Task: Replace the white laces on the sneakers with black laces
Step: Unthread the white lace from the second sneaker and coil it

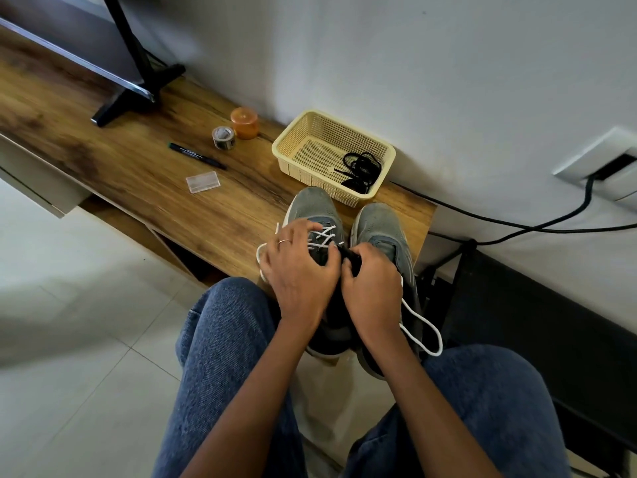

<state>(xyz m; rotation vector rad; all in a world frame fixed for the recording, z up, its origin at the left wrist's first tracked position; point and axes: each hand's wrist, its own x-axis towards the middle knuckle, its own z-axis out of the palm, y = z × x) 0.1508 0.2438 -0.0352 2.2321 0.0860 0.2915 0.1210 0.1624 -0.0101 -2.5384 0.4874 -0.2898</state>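
Head view: left sneaker (pixel 312 208) at the wooden shelf (pixel 138 174) edge beside the right sneaker (pixel 381 225), left hand (pixel 300 270) curled over its white lace (pixel 322 236), right hand (pixel 370 288) gripping the black tongue. Best to brace the tongue, slacken each crossing, then draw the lace out eyelet by eyelet. Black laces (pixel 362 167) waiting in the yellow basket (pixel 300 132).
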